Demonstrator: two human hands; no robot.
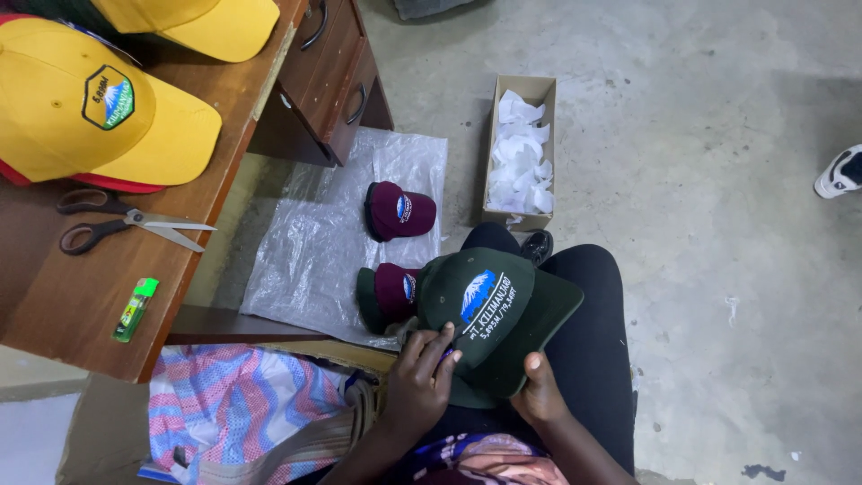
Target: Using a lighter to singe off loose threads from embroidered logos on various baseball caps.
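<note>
Here I see my left hand [420, 375] pinching the dark green cap [498, 314], right hand [539, 395] gripping its brim; two maroon caps [400, 211] lie finished on plastic sheet [314, 233].

desk: I see yellow caps [90, 108], scissors [126, 220], green lighter [135, 310]
floor: maroon caps [400, 211] on plastic sheet [314, 242], cardboard box [519, 94]

upper yellow cap [193, 22] cut off by top edge, white shoe [841, 172] cropped at right
</note>
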